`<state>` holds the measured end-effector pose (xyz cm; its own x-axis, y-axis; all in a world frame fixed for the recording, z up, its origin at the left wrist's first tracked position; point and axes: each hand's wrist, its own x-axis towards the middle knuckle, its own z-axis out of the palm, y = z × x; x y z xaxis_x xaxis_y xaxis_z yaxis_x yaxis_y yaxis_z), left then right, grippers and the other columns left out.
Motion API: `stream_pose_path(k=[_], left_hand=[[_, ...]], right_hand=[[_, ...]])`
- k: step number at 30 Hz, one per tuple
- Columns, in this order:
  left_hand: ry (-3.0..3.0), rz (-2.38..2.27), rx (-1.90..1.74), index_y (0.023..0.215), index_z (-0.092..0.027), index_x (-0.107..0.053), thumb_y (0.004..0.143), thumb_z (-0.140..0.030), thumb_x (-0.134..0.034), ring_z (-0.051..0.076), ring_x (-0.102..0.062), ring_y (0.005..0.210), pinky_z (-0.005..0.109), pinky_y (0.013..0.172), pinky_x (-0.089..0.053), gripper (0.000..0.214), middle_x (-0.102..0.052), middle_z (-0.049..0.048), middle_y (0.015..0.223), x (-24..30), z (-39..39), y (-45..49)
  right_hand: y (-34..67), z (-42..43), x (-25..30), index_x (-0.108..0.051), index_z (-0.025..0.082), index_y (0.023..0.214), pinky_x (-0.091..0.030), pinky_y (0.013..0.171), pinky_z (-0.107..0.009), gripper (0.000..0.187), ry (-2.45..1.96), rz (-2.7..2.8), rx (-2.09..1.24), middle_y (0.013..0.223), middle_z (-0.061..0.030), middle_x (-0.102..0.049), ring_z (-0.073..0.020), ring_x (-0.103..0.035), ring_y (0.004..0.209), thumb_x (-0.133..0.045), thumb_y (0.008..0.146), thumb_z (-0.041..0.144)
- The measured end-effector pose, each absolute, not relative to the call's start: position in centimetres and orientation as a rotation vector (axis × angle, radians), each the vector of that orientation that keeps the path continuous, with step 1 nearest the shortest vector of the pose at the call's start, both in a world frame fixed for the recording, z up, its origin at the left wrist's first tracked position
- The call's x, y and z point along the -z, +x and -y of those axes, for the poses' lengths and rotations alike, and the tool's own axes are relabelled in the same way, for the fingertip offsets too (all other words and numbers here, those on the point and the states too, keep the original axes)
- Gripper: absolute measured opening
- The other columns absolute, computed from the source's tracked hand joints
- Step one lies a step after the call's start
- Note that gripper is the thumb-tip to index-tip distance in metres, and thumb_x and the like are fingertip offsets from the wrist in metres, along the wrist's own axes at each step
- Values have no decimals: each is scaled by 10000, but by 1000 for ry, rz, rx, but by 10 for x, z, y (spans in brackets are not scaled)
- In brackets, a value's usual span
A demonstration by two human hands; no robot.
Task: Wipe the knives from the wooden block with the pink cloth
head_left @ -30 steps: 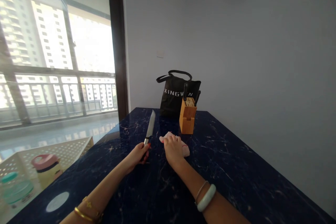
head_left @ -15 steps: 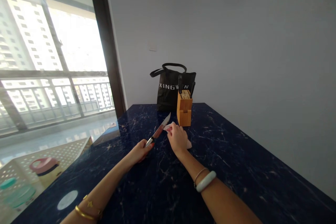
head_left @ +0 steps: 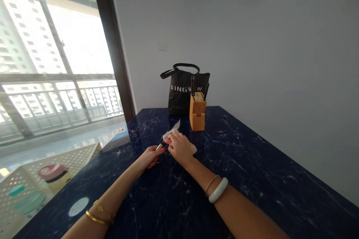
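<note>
My left hand (head_left: 150,156) is closed around the handle of a kitchen knife (head_left: 175,125), whose blade points away and to the right over the dark blue marbled table (head_left: 238,164). My right hand (head_left: 179,147) grips a pale pink cloth (head_left: 169,134) and presses it against the blade near the handle. Only the blade's tip shows beyond the cloth. A wooden knife block (head_left: 197,111) with black handles sticking out stands just behind the hands.
A black tote bag (head_left: 183,89) with white lettering stands behind the block against the grey wall. Left of the table, a white perforated shelf (head_left: 56,164) holds a pink-lidded bottle (head_left: 49,174) and a teal-lidded container (head_left: 26,199). A white round mark (head_left: 78,207) lies on the table's near left.
The knife blade swung from pointing straight away to angling right. My right hand lifted the cloth off the table and brought it onto the blade, sliding toward the handle.
</note>
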<state>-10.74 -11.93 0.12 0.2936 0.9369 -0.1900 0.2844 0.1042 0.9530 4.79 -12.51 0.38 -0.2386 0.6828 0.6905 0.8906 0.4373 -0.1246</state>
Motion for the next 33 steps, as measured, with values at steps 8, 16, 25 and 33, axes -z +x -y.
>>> stream_pose_path(k=[8,16,25,33], left_hand=[[1376,-1140,-707,847,-143,-516,654,-697,-420,29,-166,254,166,279,-70,595,-264,-118,349,0,117,-113],[1400,-1150,-728,817,-147,-514,682,-677,-394,36,-180,238,162,269,-81,561,-272,-111,340,3,115,-112],[1370,-1157,-711,816,-146,-512,661,-707,-371,46,-193,230,168,268,-83,599,-273,-110,323,11,107,-113],[1410,-1185,-735,828,-131,-526,632,-725,-384,45,-188,228,170,274,-95,642,-265,-114,312,10,109,-110]], right_hand=[[49,126,-2,-561,205,872,-323,726,-292,138,-1275,2093,347,866,-22,-579,-175,-455,840,-435,851,257],[45,129,-2,-551,192,906,-315,745,-281,152,-1268,2044,294,862,-26,-584,-167,-469,863,-433,862,278],[44,128,1,-542,202,806,-301,692,-294,113,-1365,2019,305,826,-13,-591,-175,-464,828,-444,839,247],[43,130,-3,-532,195,816,-296,695,-304,146,-1426,2049,321,854,-31,-586,-183,-455,846,-410,854,264]])
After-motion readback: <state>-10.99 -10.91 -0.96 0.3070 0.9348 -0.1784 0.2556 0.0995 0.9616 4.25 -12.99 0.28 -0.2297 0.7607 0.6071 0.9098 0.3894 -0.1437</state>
